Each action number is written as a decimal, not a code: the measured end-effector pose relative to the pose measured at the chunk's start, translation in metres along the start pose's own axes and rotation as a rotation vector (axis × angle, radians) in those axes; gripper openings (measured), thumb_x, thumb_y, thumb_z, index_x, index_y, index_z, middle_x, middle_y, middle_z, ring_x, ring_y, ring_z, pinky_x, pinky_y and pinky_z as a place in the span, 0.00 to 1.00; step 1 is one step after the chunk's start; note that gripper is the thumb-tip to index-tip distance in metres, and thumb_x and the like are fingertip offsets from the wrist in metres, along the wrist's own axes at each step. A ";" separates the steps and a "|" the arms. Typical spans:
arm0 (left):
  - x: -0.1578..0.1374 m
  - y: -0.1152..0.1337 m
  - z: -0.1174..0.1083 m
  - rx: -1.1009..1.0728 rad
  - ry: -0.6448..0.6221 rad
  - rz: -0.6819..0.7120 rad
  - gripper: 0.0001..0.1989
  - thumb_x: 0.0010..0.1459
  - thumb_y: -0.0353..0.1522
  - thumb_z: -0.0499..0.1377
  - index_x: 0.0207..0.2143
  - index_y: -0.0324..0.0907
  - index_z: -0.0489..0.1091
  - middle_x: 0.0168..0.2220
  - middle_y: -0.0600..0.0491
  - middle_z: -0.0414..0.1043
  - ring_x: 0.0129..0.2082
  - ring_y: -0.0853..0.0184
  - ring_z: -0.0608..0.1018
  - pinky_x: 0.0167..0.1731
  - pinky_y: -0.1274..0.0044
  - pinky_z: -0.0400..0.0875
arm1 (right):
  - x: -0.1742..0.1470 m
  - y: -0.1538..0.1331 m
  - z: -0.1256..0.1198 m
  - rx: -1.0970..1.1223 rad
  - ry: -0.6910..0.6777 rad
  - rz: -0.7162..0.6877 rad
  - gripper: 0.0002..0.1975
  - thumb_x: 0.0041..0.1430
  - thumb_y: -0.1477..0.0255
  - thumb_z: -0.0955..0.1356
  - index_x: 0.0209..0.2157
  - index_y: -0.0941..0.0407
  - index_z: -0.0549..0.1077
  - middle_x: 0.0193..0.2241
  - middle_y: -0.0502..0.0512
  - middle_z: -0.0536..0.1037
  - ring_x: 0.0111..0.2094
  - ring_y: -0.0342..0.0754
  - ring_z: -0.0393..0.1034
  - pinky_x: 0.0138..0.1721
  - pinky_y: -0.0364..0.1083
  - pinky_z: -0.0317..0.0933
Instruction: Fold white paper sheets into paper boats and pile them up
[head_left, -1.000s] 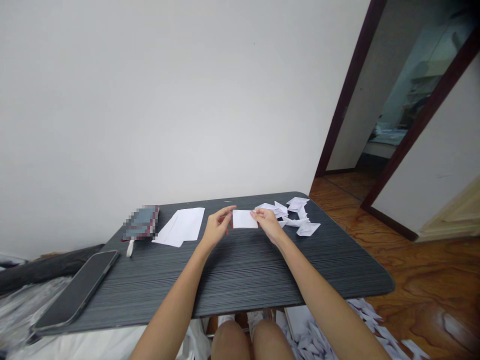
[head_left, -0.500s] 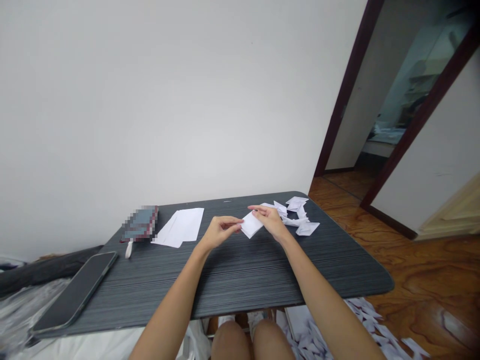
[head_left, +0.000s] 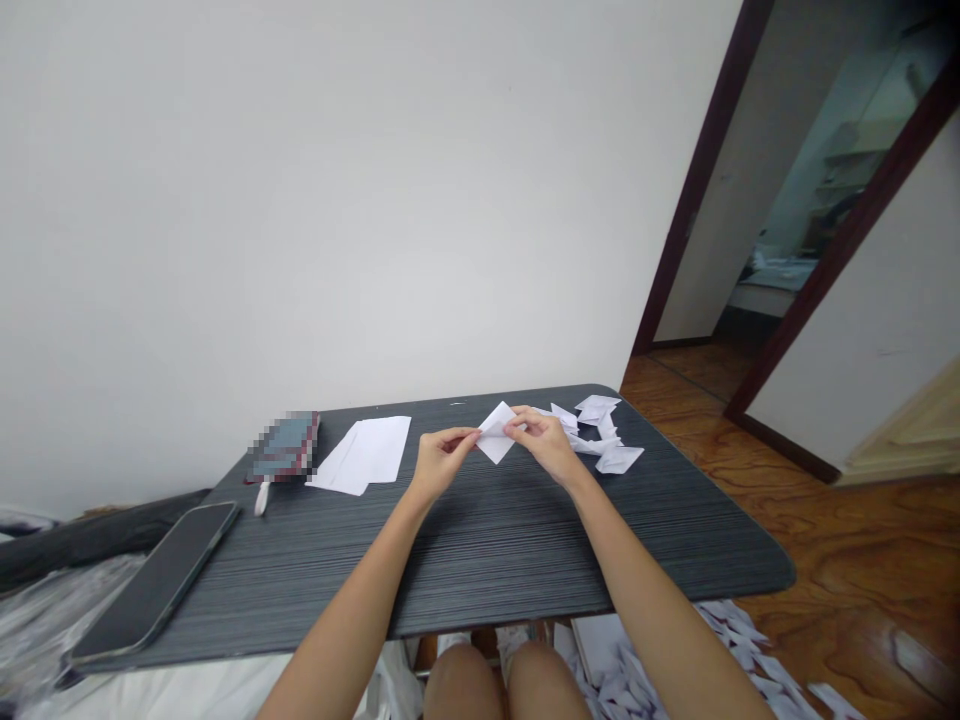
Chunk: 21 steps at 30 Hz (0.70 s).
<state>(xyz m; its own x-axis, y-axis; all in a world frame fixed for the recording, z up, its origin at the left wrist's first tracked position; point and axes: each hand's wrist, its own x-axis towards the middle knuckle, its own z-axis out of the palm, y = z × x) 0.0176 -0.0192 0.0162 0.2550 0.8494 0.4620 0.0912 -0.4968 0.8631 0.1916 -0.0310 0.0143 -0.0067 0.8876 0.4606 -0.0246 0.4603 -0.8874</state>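
Between my two hands is a small folded white paper (head_left: 495, 442), held up over the middle of the table with one corner pointing at me. My left hand (head_left: 444, 458) pinches its left corner between thumb and fingers. On the opposite corner, my right hand (head_left: 546, 442) grips the paper with thumb and fingertips. A crease runs across the sheet, and its upper part stands up as a raised flap. Just behind my right hand lie several folded white paper pieces (head_left: 619, 460), partly hidden by it.
Flat white sheets (head_left: 369, 452) lie left on the dark table (head_left: 315, 580). Beyond them is a blurred pouch-like item (head_left: 283, 446) with a white strap. A phone (head_left: 161, 580) rests at the left edge. Many folded papers (head_left: 739, 640) cover the floor below right.
The paper's upper part has been opened into a raised flap. My right fingers have come in from above the paper to its right corner, while my left hand keeps its pinch.
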 end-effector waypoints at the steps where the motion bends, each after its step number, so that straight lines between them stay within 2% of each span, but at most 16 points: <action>1: 0.000 -0.001 0.001 0.000 0.006 -0.002 0.11 0.47 0.35 0.57 0.30 0.37 0.73 0.30 0.50 0.74 0.29 0.66 0.76 0.32 0.75 0.72 | 0.000 0.002 0.001 -0.018 0.016 -0.006 0.06 0.43 0.67 0.68 0.22 0.56 0.72 0.34 0.53 0.70 0.36 0.46 0.64 0.35 0.44 0.57; 6: -0.002 -0.002 0.005 -0.032 0.023 -0.022 0.11 0.47 0.35 0.57 0.30 0.36 0.72 0.30 0.50 0.74 0.28 0.66 0.76 0.32 0.75 0.72 | 0.001 0.006 0.005 -0.065 0.075 0.024 0.08 0.43 0.68 0.67 0.20 0.58 0.69 0.26 0.50 0.69 0.29 0.43 0.62 0.30 0.42 0.55; 11: -0.002 -0.001 0.007 -0.149 0.022 -0.109 0.15 0.46 0.35 0.58 0.36 0.35 0.70 0.34 0.48 0.74 0.31 0.66 0.75 0.33 0.75 0.72 | 0.000 0.006 0.006 -0.074 0.112 0.042 0.10 0.43 0.67 0.67 0.18 0.58 0.65 0.21 0.48 0.66 0.24 0.40 0.59 0.25 0.40 0.53; 14: 0.000 -0.001 0.006 -0.202 -0.020 -0.166 0.16 0.44 0.35 0.59 0.36 0.34 0.70 0.33 0.47 0.74 0.31 0.65 0.75 0.34 0.74 0.71 | -0.001 0.005 0.006 -0.084 0.130 0.066 0.10 0.43 0.67 0.67 0.18 0.58 0.64 0.18 0.46 0.64 0.21 0.39 0.57 0.23 0.40 0.52; 21: 0.001 0.000 0.003 -0.293 -0.087 -0.188 0.14 0.43 0.34 0.61 0.32 0.34 0.71 0.30 0.48 0.74 0.30 0.66 0.75 0.32 0.74 0.72 | -0.001 0.005 0.006 -0.111 0.148 0.037 0.08 0.42 0.68 0.67 0.20 0.58 0.65 0.20 0.47 0.65 0.22 0.40 0.58 0.24 0.40 0.52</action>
<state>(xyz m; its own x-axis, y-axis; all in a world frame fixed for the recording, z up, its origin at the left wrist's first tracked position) 0.0210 -0.0187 0.0159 0.3417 0.8968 0.2809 -0.1319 -0.2502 0.9592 0.1853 -0.0300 0.0093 0.1416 0.8931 0.4269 0.0839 0.4189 -0.9042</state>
